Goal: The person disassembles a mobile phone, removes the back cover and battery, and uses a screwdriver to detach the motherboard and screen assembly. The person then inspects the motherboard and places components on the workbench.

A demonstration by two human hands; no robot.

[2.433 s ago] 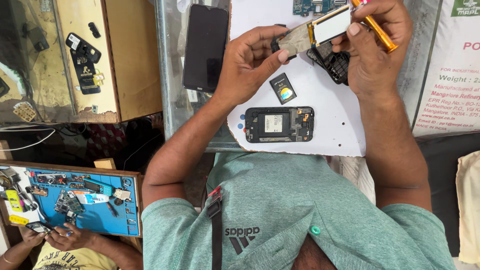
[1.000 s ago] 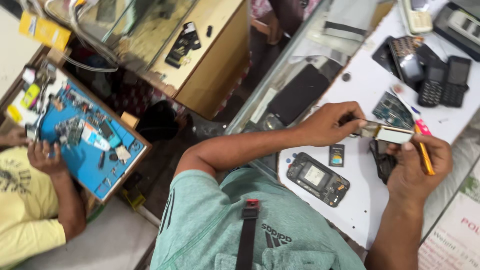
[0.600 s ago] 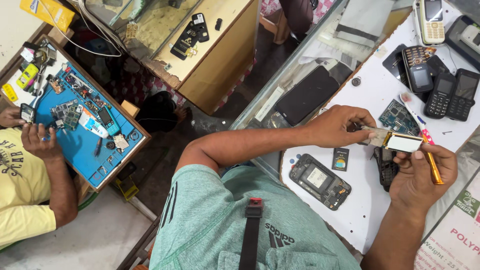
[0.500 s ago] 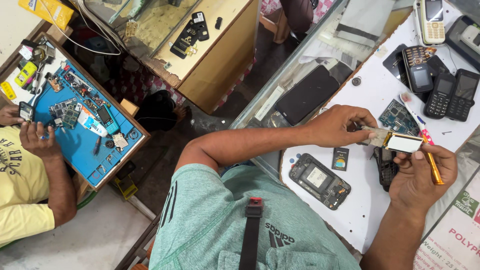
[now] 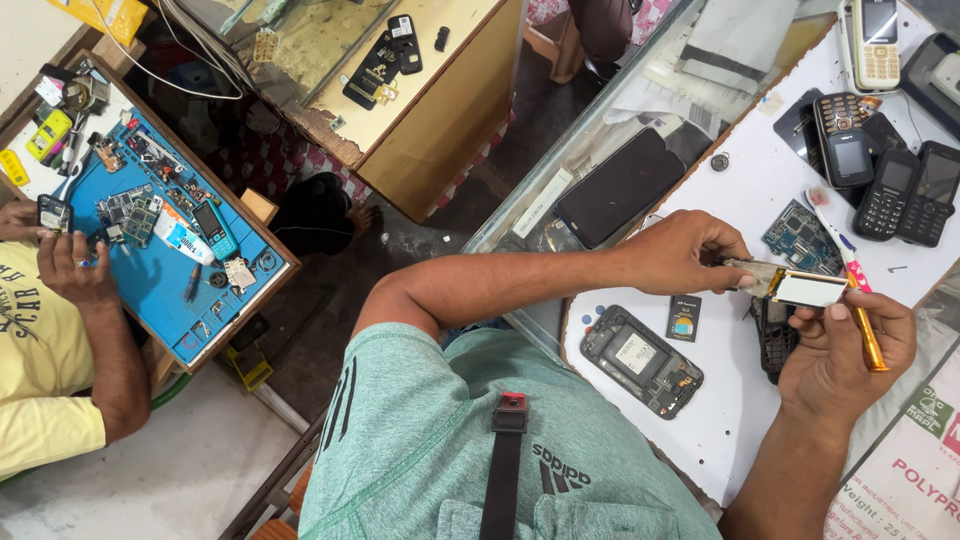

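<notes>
My left hand (image 5: 685, 253) pinches one end of a small phone circuit board with a white display panel (image 5: 795, 287), held above the white work surface (image 5: 745, 400). My right hand (image 5: 838, 350) grips an orange-handled screwdriver (image 5: 866, 335) and its thumb rests against the other end of the board. Below my hands lies an opened black phone body (image 5: 641, 361), with a small dark battery (image 5: 684, 318) beside it. A black keypad part (image 5: 772, 336) sits under my right hand.
Several keypad phones (image 5: 885, 170) and a blue circuit board (image 5: 800, 232) lie at the far right. A dark smartphone (image 5: 620, 187) rests on the glass counter. At left another person's hand (image 5: 70, 270) works over a blue repair mat (image 5: 170, 240) with parts.
The view has swung from straight down on the bench to an angled one, revealing the person at left. My hands keep the same hold on the board and the screwdriver.
</notes>
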